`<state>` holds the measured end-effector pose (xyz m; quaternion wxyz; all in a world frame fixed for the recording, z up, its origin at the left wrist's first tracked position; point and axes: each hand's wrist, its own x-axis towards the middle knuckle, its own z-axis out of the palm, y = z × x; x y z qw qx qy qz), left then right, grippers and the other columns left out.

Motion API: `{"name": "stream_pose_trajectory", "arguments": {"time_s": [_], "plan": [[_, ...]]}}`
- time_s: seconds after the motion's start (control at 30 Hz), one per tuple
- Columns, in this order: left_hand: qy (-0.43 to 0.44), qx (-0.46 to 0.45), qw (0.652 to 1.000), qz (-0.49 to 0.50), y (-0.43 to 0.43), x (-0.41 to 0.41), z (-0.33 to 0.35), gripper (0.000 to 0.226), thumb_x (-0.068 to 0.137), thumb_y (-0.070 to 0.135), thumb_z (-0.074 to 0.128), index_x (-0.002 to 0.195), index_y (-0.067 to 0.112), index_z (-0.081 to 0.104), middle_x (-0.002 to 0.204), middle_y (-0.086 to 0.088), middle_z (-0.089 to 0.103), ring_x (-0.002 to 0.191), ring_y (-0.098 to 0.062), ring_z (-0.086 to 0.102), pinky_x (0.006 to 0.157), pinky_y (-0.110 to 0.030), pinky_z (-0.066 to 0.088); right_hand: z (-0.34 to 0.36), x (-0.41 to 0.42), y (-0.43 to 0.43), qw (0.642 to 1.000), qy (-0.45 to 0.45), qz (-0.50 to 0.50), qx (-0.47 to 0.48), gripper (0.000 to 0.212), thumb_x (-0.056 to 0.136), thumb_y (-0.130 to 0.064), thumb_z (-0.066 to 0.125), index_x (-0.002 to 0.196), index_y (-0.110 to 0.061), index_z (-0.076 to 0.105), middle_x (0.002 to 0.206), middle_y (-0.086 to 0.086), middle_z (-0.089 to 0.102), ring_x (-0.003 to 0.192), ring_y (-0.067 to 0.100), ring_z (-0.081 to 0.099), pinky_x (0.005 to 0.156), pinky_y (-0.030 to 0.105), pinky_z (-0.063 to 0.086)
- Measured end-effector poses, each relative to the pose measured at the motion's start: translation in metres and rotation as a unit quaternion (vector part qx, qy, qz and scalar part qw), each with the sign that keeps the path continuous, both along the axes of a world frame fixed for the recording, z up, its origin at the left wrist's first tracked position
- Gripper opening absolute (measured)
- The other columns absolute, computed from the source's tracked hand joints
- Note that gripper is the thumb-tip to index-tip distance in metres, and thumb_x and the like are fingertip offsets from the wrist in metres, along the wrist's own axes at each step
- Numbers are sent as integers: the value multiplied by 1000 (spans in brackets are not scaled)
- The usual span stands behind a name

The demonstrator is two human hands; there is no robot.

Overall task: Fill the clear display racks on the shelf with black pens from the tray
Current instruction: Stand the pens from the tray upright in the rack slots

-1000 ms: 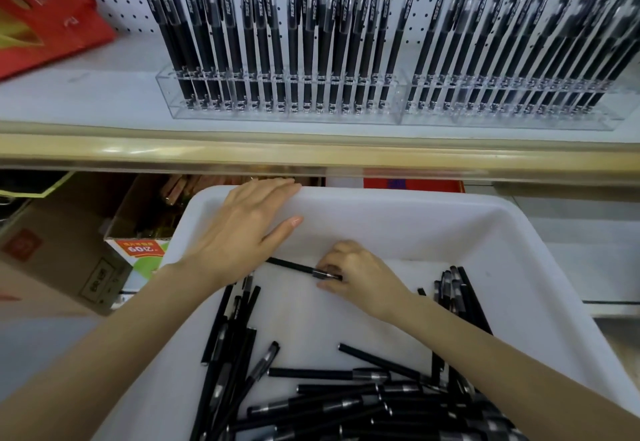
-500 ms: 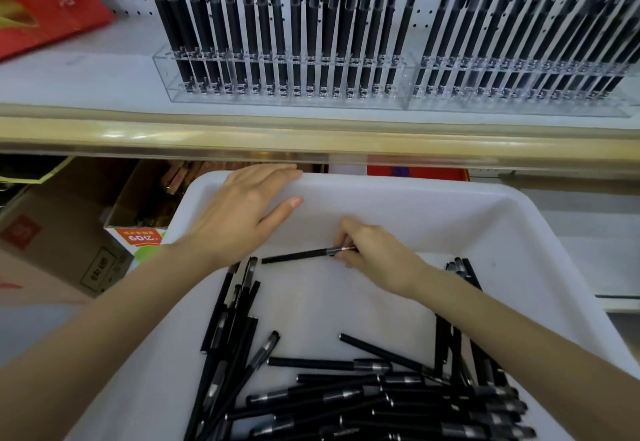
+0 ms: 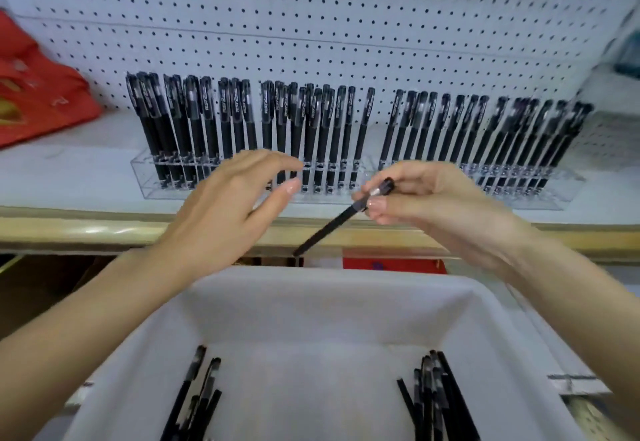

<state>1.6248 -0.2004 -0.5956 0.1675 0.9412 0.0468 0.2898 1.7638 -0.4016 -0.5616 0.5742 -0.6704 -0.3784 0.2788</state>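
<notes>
Seen from the head view, the step in hand looks like the carry from tray to rack. In the middle of the frame the right hand [image 3: 440, 212] pinches a single black pen [image 3: 332, 226] near its upper end between thumb and fingertips, in front of the shelf [image 3: 69, 177] and above the far rim of the white tray [image 3: 329, 278]. The pen slants down toward the left and touches nothing but those fingers. Just left of it hovers the left hand [image 3: 225, 212], holding nothing, with its fingers loosely curved, a little spread and the thumb apart from them. It is blurred, so I cannot tell more. Behind both hands two clear racks stand side by side on the shelf against the pegboard [image 3: 311, 25]. The left rack [image 3: 143, 181] is mostly filled but seems to have open slots at its right end, around a lone pen [image 3: 363, 129] standing apart from its neighbours, while the right rack [image 3: 554, 195] looks packed along its whole length. Loose pens lie in the tray at the bottom of the frame, a few at lower left [image 3: 201, 392] and a bundle at lower right [image 3: 436, 395], so I judge the job well along but not finished. A red bag [image 3: 41, 101] sits at the far left of the shelf. The next move, as I read it, calls for swinging the pen upright so its lower end points down, then lining it up over one of those free slots, which are narrow and crowded by standing pens — perhaps with the left hand steadying it.
</notes>
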Motion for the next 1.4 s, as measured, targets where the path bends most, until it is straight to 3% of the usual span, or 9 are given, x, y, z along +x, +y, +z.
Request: {"name": "stream_pose_trajectory", "arguments": {"time_s": [0.17,0.33,0.43,0.53,0.7,0.9,1.17,1.3,1.4], "plan": [[86,-14,996,12,0,17,14,63,89,58,25,142,28,43,146,10,42,135,-6,34,114,-37,30,53,25,8,996,-36,-51,66,32,65,-11,70,96,-3,67,92,14,73,80,16,70,74,19,55],[112,17,994,-7,-3,23,14,63,91,56,24,144,25,41,148,8,41,136,-7,35,115,-35,28,76,44,27,985,-80,-115,102,22,86,-5,65,106,2,61,85,13,68,68,11,67,71,19,55],[122,19,992,-9,-6,28,13,59,94,52,26,144,24,41,149,8,40,136,-7,35,115,-35,29,76,50,43,965,-159,-172,117,30,87,-5,67,112,-3,50,75,15,66,60,13,66,66,23,56],[137,29,990,-9,-7,32,10,59,94,53,26,145,25,39,150,8,39,136,-7,35,115,-40,29,70,51,57,943,-247,-190,116,26,88,-6,67,102,-11,46,67,9,63,55,13,65,59,25,55],[153,27,988,-5,-7,33,1,61,94,56,25,148,29,30,153,10,33,139,-8,32,115,-31,27,61,48,68,906,-378,-179,67,24,89,-13,67,101,-15,47,76,6,64,61,11,67,68,36,59],[177,23,984,-7,-8,27,-3,69,89,62,23,152,34,14,158,12,19,143,-5,19,117,-28,16,61,49,69,896,-402,-174,70,25,90,-15,66,105,-12,47,75,1,61,60,6,65,68,30,57],[161,54,985,5,-12,28,-3,71,87,63,17,152,33,13,156,12,23,142,-4,18,110,-18,1,51,57,75,888,-407,-193,93,21,91,-13,65,103,-11,48,71,-1,57,58,7,64,68,34,56],[150,66,986,1,-10,32,-6,72,87,65,12,152,32,14,157,12,21,132,9,8,111,-18,-6,46,58,75,891,-415,-174,68,20,91,-14,65,102,-11,48,74,1,60,60,6,64,67,31,56],[147,79,986,0,-8,33,-9,77,85,70,5,151,32,15,156,14,21,138,6,11,113,-21,-4,34,58,74,893,-425,-144,39,17,91,-16,65,100,-12,51,77,0,62,64,10,67,70,37,57]]}}
